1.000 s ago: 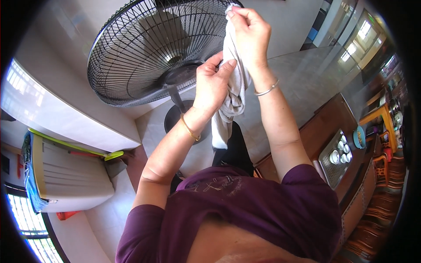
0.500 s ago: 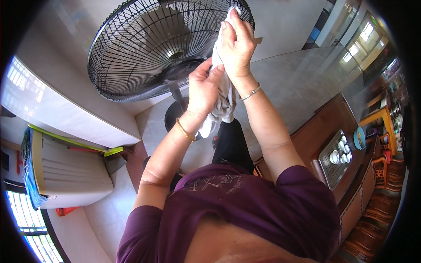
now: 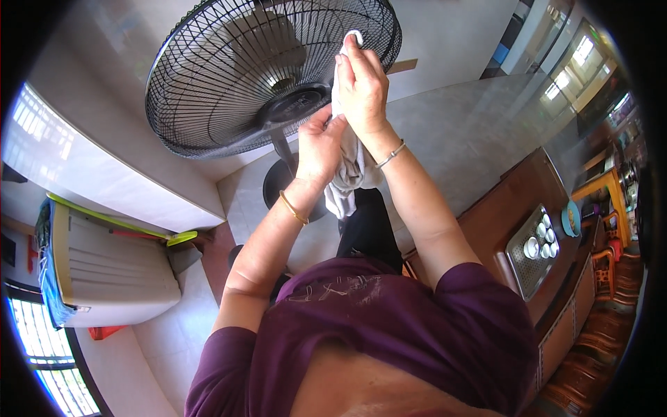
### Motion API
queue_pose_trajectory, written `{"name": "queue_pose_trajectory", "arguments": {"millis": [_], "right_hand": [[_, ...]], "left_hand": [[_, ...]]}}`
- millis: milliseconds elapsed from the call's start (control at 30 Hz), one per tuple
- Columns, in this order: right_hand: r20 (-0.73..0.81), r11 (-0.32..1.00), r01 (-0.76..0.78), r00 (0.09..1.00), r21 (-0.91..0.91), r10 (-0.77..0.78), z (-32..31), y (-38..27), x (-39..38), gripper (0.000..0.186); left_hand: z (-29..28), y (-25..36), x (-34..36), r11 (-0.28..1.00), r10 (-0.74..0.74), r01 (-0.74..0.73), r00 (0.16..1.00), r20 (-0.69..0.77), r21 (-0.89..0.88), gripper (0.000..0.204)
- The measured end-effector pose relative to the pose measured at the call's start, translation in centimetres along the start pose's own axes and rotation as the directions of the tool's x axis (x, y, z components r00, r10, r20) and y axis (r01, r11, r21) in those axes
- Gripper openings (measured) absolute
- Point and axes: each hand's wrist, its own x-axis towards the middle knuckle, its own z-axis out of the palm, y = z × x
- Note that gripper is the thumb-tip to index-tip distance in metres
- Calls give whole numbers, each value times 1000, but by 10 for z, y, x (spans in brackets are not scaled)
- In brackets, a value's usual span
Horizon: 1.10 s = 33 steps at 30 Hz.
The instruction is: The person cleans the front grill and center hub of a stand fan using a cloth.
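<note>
A pale cloth [image 3: 353, 167] hangs in folds from between my two hands. My right hand [image 3: 366, 90], the farther one, is closed around its upper part, and a white end pokes out above the fingertips. Lower down, my left hand [image 3: 320, 147] pinches the cloth just under the right hand. Right behind them stands a black pedestal fan [image 3: 229, 83], its round wire guard tilted and its blades visible through the bars. Whether the cloth touches the guard cannot be told. The fan's round base [image 3: 278, 184] shows partly behind my left hand.
On the right, a brown wooden table [image 3: 486, 208] bears a metal tray [image 3: 521, 267] with several white cups and a blue bowl [image 3: 571, 219]. Carved wooden chairs [image 3: 590, 326] line the far right. A large pale box-like appliance [image 3: 118, 271] stands at left, below a white curved panel.
Both hands have shifted slightly, the right one left and downward with the cloth. The cloth's hanging part has bunched and swung a little. The fan appears slightly further right.
</note>
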Motion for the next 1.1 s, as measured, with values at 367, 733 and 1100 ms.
{"name": "queue_pose_trajectory", "arguments": {"millis": [367, 733, 1100], "right_hand": [[-124, 988, -19, 992, 151, 38, -2, 1, 12, 16], [-29, 993, 79, 996, -88, -82, -18, 1, 51, 13], [-121, 862, -271, 928, 429, 352, -11, 8, 43, 19]], "left_hand": [[3, 17, -8, 1000, -5, 5, 1000, 1, 30, 25], [21, 33, 1, 997, 33, -28, 997, 74, -76, 27], [19, 33, -3, 996, 17, -9, 996, 91, -86, 26]]}}
